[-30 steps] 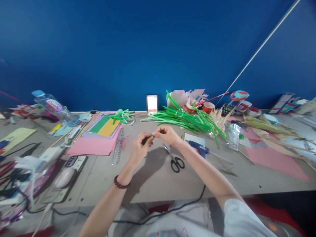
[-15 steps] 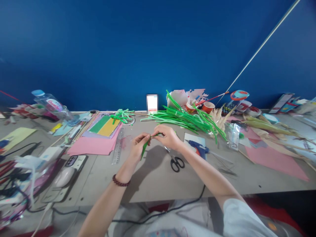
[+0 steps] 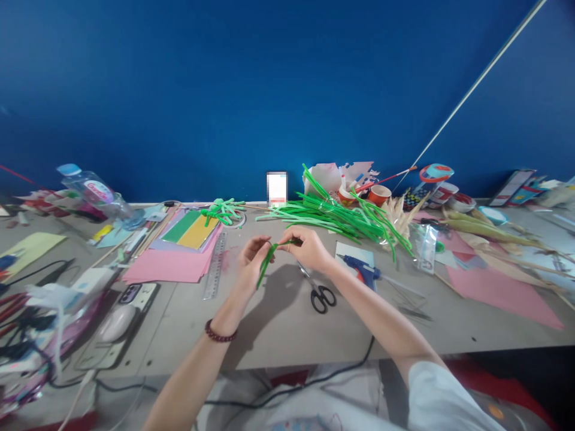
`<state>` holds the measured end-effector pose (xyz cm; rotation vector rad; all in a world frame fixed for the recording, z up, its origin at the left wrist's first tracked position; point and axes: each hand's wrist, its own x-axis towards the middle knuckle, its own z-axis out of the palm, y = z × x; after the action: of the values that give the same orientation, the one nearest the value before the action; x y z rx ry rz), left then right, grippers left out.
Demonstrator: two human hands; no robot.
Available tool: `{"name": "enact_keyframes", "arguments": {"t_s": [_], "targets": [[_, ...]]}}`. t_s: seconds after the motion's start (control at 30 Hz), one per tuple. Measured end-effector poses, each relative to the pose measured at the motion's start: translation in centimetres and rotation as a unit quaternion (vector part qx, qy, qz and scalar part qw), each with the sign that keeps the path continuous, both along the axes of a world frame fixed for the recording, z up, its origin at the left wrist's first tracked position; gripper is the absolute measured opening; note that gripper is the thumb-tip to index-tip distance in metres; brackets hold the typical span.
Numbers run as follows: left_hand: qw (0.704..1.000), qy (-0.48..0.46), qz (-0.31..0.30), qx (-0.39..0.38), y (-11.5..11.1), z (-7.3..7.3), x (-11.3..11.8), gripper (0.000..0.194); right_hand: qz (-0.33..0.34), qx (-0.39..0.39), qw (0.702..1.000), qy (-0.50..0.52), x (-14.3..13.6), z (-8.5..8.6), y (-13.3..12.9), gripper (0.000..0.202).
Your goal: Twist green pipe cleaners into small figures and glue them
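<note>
Right hand [image 3: 308, 248] hiding one end of green strip [image 3: 266, 267], fingers pinching it. Left hand [image 3: 252, 258] half-curling, strip touching thumb; whether gripping, cannot tell. Strip slanting at ten o'clock from scissors [image 3: 321, 291].

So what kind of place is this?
It looks like a craft workspace, though I can't tell whether it's at home or school. The scissors, blue glue gun and pile of fuzzy green stems show that.
</note>
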<state>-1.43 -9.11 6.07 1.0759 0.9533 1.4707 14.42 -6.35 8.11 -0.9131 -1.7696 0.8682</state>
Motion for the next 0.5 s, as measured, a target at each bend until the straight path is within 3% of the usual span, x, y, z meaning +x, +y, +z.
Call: {"name": "enact_keyframes", "arguments": {"t_s": [0.07,0.17,0.23,0.3,0.4,0.5], "targets": [[0.981,0.136,0.078,0.116,-0.4,-0.1,0.0,0.021,-0.022,-0.03,0.999,0.002,0.0,0.1,0.0,0.02],[0.896,0.314,0.144,0.279,-0.6,-0.3,-0.1,0.015,-0.056,-0.059,0.996,-0.019,0.1,0.4,-0.2,0.02],[0.842,0.368,0.182,0.35,-0.5,-0.7,-0.2,0.015,-0.067,-0.071,0.995,-0.037,0.1,0.8,-0.6,0.018],[0.809,0.39,0.212,0.386,-0.3,-0.9,-0.2,0.016,-0.073,-0.076,0.993,-0.049,-0.1,1.1,-1.1,0.016],[0.799,0.393,0.221,0.398,-0.4,-0.9,-0.1,0.013,-0.083,-0.056,0.994,-0.053,-0.4,1.3,-1.8,0.015],[0.834,0.367,0.196,0.363,-0.6,-0.4,-0.1,0.01,-0.081,-0.014,0.995,-0.049,-0.7,1.5,-2.4,0.013]]}}
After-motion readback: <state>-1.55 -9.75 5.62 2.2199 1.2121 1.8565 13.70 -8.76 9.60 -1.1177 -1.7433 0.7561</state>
